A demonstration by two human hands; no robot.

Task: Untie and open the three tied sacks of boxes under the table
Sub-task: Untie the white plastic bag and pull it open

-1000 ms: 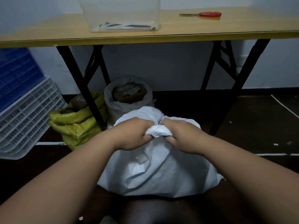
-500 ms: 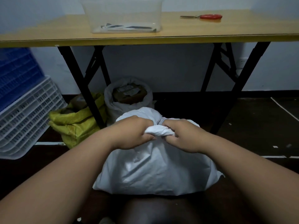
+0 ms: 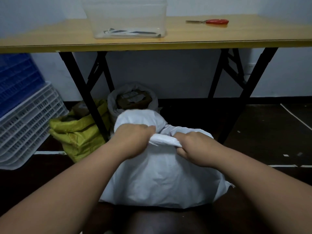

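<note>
A full white sack (image 3: 162, 179) stands on the dark floor right in front of me, its top gathered into a twisted neck (image 3: 164, 140). My left hand (image 3: 133, 141) grips the neck from the left and my right hand (image 3: 194, 147) grips it from the right, a short stretch of white fabric showing between them. Behind it, under the table, a second white sack (image 3: 114, 110) stands open with brown boxes showing inside. To the left a yellow sack (image 3: 79, 134) lies open beside the table leg, with a box visible in its mouth.
The wooden table (image 3: 202, 38) carries a clear plastic tub (image 3: 126, 19) and red-handled scissors (image 3: 209, 21). Black folding legs (image 3: 84, 92) stand on both sides. White and blue crates (image 3: 25, 122) are stacked at the left. White tape lines mark the floor at the right.
My hands have moved slightly apart along the sack's neck, drawing out more fabric between them. The right hand sits lower and farther right than before.
</note>
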